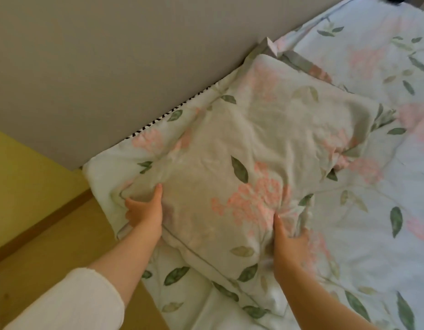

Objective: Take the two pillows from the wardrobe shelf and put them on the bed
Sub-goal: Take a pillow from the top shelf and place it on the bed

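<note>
A big pillow (242, 139) with pink flowers and green leaves is lying on the bed (372, 210). It is sitting up in the corner where the head end is meeting the side edge closest to the person. Its far side is running close along the grey headboard (111, 67). One pointy corner of its cover is sticking up against that board. The bed cover is showing the same flowers and leaves. I cannot tell whether a second pillow is lying underneath.

The left hand (144, 213) is gripping the pillow's near left corner. Its thumb is lying on top and its other fingers (131, 202) are curling around the edge. The right hand (289, 244) is gripping the pillow's near edge further along the bed. Its fingers (302, 235) are bunching up the soft cloth and its thumb is pressing on top.

A white sleeve (70, 303) is covering the left arm near the elbow. A thin black-and-white zigzag strip (158, 120) is peeking out between the headboard and the bedding. Beside the bed, a brown wooden floor (51, 234) and a yellow wall (20, 175) are showing.
</note>
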The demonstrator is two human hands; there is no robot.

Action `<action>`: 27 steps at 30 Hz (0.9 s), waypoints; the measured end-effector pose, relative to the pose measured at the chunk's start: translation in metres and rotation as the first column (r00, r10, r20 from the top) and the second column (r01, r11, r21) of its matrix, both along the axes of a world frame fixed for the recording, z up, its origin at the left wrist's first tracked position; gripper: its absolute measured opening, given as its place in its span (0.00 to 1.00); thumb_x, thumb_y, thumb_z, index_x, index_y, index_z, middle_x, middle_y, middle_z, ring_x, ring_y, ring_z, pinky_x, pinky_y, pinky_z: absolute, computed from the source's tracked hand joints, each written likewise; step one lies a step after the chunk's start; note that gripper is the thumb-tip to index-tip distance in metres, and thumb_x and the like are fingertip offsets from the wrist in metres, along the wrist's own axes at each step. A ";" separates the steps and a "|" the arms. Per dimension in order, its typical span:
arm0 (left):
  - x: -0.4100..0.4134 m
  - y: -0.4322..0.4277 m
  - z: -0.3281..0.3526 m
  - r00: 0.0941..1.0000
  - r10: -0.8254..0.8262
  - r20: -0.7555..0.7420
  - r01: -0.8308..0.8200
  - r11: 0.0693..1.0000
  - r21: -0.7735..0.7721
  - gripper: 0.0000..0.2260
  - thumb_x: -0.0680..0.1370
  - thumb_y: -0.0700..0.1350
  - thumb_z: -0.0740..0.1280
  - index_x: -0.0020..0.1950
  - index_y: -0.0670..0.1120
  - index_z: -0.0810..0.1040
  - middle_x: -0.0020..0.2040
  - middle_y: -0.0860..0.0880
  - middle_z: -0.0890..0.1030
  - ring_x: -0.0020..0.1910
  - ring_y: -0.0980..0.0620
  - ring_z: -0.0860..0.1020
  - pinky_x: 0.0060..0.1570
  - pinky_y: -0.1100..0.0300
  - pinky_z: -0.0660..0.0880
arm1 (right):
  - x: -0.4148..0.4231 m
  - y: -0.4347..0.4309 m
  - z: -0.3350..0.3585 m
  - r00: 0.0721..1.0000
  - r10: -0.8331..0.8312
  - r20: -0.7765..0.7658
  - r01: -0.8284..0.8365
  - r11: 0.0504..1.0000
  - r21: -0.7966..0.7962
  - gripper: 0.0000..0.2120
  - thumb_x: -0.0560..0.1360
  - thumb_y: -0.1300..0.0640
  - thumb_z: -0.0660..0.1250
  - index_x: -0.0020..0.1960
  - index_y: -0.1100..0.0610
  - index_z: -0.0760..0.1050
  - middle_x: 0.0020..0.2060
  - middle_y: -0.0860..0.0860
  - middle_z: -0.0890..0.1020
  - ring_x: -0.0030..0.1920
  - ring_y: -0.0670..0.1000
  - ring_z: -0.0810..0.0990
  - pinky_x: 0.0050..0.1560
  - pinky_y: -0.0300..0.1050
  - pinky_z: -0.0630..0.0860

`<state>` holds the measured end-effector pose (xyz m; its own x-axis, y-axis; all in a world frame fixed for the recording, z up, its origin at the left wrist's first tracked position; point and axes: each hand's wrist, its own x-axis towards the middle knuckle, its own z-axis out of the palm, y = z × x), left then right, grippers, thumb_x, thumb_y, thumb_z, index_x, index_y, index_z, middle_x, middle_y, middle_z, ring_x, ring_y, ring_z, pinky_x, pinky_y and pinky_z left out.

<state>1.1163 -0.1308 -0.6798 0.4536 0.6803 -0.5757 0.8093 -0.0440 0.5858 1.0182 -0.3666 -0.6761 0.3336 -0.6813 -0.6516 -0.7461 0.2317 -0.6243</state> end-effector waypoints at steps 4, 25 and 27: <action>-0.002 0.014 -0.005 0.977 0.203 -0.058 -0.208 0.972 -0.112 0.46 0.63 0.67 0.71 0.73 0.48 0.57 0.71 0.41 0.65 0.67 0.37 0.67 0.66 0.41 0.67 | 0.001 -0.002 0.004 0.996 -0.012 -0.085 0.014 1.000 0.025 0.49 0.66 0.38 0.70 0.76 0.54 0.48 0.75 0.58 0.57 0.74 0.62 0.58 0.73 0.61 0.58; 0.077 0.053 0.104 0.856 0.078 0.511 0.191 0.871 -0.453 0.07 0.76 0.37 0.65 0.43 0.48 0.75 0.49 0.47 0.82 0.30 0.58 0.82 0.38 0.58 0.80 | 0.014 0.031 0.055 0.985 -0.072 0.157 -0.030 0.824 0.566 0.24 0.73 0.45 0.66 0.63 0.58 0.74 0.50 0.54 0.82 0.47 0.55 0.80 0.53 0.53 0.76; 0.084 0.059 0.134 0.754 0.088 0.651 0.230 0.893 -0.387 0.10 0.77 0.36 0.64 0.43 0.51 0.74 0.47 0.50 0.80 0.38 0.55 0.82 0.38 0.57 0.80 | 0.021 0.036 0.069 0.968 -0.057 0.245 -0.105 0.793 0.600 0.17 0.74 0.48 0.66 0.57 0.58 0.76 0.48 0.54 0.83 0.47 0.54 0.81 0.48 0.50 0.79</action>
<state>1.2000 -0.0718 -0.5454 0.8529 0.3930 -0.3436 0.2391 0.2912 0.9263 1.0391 -0.3302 -0.6072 0.5435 -0.1644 -0.8232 -0.6038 0.6047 -0.5194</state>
